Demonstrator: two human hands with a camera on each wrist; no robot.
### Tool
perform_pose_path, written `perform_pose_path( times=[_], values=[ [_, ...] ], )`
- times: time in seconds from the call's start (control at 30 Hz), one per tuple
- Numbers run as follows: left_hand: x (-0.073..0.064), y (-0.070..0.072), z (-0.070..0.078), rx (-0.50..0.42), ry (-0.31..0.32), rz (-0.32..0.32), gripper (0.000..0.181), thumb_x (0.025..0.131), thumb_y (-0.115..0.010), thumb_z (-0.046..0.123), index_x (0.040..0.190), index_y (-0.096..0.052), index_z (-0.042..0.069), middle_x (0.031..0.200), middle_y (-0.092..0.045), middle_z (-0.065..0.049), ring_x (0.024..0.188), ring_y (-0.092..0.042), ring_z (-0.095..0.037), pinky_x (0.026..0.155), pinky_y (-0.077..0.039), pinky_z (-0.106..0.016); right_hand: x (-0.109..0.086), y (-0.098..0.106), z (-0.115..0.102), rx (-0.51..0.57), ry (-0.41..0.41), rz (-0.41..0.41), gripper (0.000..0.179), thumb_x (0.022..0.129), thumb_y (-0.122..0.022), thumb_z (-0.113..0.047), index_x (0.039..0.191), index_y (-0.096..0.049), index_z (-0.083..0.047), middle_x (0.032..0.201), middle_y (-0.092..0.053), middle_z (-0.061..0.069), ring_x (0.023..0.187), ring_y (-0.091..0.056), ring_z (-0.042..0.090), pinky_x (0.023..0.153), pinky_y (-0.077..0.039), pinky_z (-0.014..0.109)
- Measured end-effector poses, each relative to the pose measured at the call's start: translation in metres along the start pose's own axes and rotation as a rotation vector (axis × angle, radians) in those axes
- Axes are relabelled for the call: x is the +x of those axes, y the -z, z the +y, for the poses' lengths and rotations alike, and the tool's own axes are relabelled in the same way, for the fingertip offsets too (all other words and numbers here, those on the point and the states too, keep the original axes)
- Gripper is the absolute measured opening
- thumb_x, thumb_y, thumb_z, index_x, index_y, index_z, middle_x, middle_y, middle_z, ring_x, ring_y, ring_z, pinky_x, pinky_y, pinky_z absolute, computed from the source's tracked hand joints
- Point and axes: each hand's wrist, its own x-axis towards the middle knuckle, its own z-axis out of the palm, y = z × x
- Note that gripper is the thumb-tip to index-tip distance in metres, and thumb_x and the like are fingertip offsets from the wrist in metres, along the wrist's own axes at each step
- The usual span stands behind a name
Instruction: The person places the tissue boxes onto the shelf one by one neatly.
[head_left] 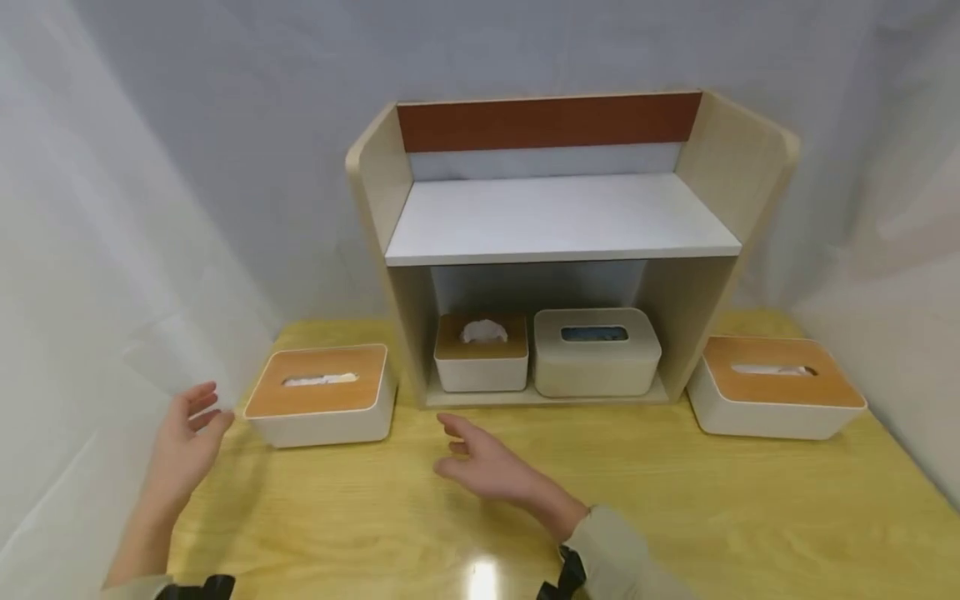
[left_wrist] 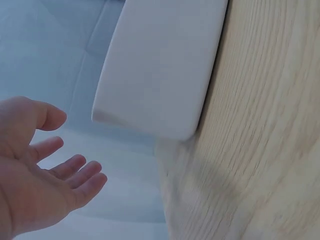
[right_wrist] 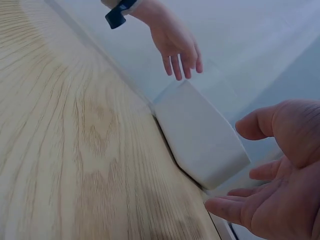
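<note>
On the left of the table stands a white tissue box (head_left: 318,425) with a wood-coloured lid and tissue showing in its slot. My left hand (head_left: 187,433) is just left of this box, fingers loosely bent and holding nothing. In the left wrist view, a gap shows between the left hand (left_wrist: 45,170) and the white side of the tissue box (left_wrist: 160,70). My right hand (head_left: 487,462) is over the table to the right of the box, in front of the shelf, its palm turned left and nothing in it. The right wrist view shows the right hand (right_wrist: 280,185) with thumb and fingers spread.
A two-level shelf (head_left: 562,217) stands at the back. Its lower level holds a small wood-lidded tissue box (head_left: 482,373) and a larger cream tissue box (head_left: 597,367). Another wood-lidded tissue box (head_left: 776,408) stands right of the shelf. Pale sheeting (head_left: 225,167) surrounds the table.
</note>
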Motion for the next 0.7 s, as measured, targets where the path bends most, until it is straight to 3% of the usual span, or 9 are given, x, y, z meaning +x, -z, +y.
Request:
perform_pose_path(
  times=[0.1, 0.2, 0.3, 0.5, 0.6, 0.7],
  values=[
    [0.010, 0.009, -0.007, 0.042, 0.013, -0.028, 0.060, 0.104, -0.046, 0.020, 0.150, -0.023, -0.010, 0.144, -0.034, -0.041, 0.124, -0.041, -0.058, 0.068, -0.039, -0.004, 0.011, -0.009, -0.005, -0.009, 0.002, -0.001, 0.075, 0.094, -0.062, -0.025, 0.157, -0.025, -0.008, 0.158, -0.031, 0.019, 0.139, -0.040, 0.042, 0.108, -0.041, 0.050],
    [0.020, 0.014, -0.013, 0.064, 0.019, -0.093, 0.064, 0.106, -0.043, 0.026, 0.152, -0.018, -0.010, 0.146, -0.029, -0.043, 0.125, -0.037, -0.062, 0.083, -0.052, -0.027, 0.019, -0.019, -0.007, -0.005, -0.002, -0.003, 0.078, 0.094, -0.062, -0.026, 0.159, -0.021, -0.009, 0.160, -0.027, 0.019, 0.139, -0.038, 0.043, 0.108, -0.042, 0.050],
    [0.028, 0.011, -0.017, 0.055, 0.021, -0.157, 0.069, 0.107, -0.041, 0.032, 0.153, -0.013, -0.010, 0.147, -0.026, -0.043, 0.127, -0.035, -0.062, 0.088, -0.051, -0.043, 0.026, -0.025, -0.008, -0.003, -0.004, 0.019, 0.080, 0.094, -0.062, -0.026, 0.159, -0.018, -0.010, 0.160, -0.025, 0.020, 0.139, -0.038, 0.044, 0.107, -0.042, 0.051],
    [0.025, -0.007, -0.018, -0.020, 0.025, -0.335, 0.076, 0.107, -0.036, 0.041, 0.155, -0.003, -0.008, 0.152, -0.019, -0.041, 0.136, -0.029, -0.056, 0.088, -0.046, -0.022, 0.041, -0.037, -0.005, 0.029, -0.014, 0.042, 0.088, 0.092, -0.064, -0.025, 0.161, -0.010, -0.013, 0.163, -0.018, 0.017, 0.139, -0.037, 0.045, 0.106, -0.043, 0.051],
    [0.019, -0.014, -0.015, -0.056, 0.007, -0.376, 0.076, 0.108, -0.034, 0.041, 0.156, -0.001, -0.007, 0.154, -0.018, -0.039, 0.138, -0.028, -0.052, 0.088, -0.045, -0.017, 0.047, -0.043, -0.004, 0.042, -0.023, 0.039, 0.090, 0.091, -0.065, -0.025, 0.161, -0.009, -0.013, 0.166, -0.013, 0.011, 0.138, -0.039, 0.044, 0.106, -0.044, 0.049],
    [0.016, -0.019, -0.012, -0.087, -0.008, -0.378, 0.075, 0.108, -0.033, 0.042, 0.156, -0.002, -0.006, 0.154, -0.021, -0.037, 0.136, -0.032, -0.049, 0.084, -0.042, -0.009, 0.053, -0.047, -0.003, 0.029, -0.025, 0.039, 0.090, 0.091, -0.066, -0.024, 0.161, -0.009, -0.014, 0.166, -0.012, 0.007, 0.137, -0.042, 0.042, 0.105, -0.045, 0.046]
  ],
)
